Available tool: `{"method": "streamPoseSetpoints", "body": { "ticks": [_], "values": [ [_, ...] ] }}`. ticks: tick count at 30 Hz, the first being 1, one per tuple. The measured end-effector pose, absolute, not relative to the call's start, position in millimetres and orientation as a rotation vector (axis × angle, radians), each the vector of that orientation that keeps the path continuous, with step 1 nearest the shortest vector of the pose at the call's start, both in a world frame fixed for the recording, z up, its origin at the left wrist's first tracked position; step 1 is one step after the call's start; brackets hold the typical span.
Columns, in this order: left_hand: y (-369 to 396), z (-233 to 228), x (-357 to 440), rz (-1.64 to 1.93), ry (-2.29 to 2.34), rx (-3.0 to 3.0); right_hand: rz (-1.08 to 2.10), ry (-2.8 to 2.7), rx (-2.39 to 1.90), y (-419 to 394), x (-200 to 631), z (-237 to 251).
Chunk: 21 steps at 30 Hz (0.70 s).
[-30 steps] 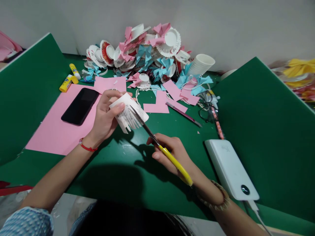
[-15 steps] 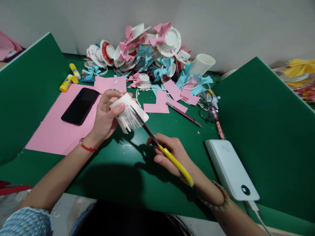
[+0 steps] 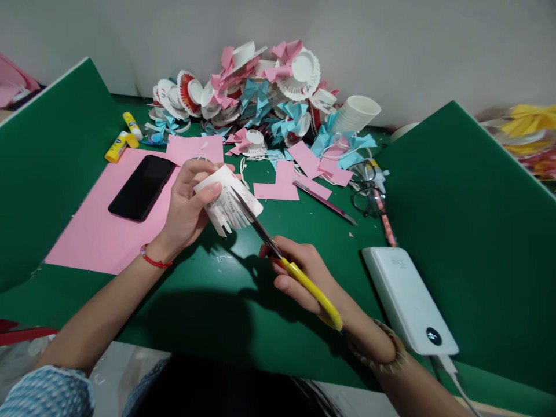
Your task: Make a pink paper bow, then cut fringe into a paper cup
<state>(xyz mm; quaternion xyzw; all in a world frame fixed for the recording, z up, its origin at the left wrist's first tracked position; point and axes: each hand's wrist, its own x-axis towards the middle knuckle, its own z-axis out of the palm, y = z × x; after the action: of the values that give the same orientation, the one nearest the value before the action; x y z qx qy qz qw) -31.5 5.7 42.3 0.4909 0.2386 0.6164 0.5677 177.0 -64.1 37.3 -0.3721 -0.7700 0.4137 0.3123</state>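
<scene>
Sideways above the counter, the left hand grips a paper cup so its fringed rim faces the scissors, which the right hand clasps, blades in the wall.

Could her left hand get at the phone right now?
Probably not at once: the left hand grips the paper cup that the scissors are cutting. The phone lies uncovered on pink paper close beside it.
</scene>
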Motion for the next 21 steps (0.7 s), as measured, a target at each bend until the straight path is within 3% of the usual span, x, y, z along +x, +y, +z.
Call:
{"method": "streamPoseSetpoints", "body": {
  "ticks": [21],
  "values": [
    [4.8,41.6,-31.0,1.444,0.592,1.19,0.996,-2.003,-1.084,-65.9,172.2,37.2]
  ]
}}
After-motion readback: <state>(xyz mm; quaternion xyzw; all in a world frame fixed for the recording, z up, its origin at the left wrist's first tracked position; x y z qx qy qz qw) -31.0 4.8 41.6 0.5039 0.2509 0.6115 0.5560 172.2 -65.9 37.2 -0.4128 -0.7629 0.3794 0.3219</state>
